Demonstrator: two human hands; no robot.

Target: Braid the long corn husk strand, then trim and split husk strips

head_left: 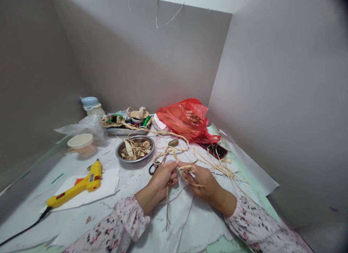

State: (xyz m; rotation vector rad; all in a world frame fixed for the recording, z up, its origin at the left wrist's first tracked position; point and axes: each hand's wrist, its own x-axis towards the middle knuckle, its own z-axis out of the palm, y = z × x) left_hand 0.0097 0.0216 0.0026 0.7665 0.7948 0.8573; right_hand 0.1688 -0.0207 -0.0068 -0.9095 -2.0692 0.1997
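Both hands meet over the middle of the white paper, working a pale straw braid. My left hand is closed, pinching the braid's end between thumb and fingers, and thin strands hang below it. Close beside it, my right hand is closed on loose straw strands, one of them looped over its fingers. From the hands the braid curves back toward the tray. Black-handled scissors lie just behind my left hand, partly covered by the braid. A small spool of thread lies inside the braid's curve.
A metal bowl holds straw scraps. Left are a yellow glue gun, a paper cup and a clear plastic bag. A cluttered tray, red bag, phone and loose straw lie behind and right.
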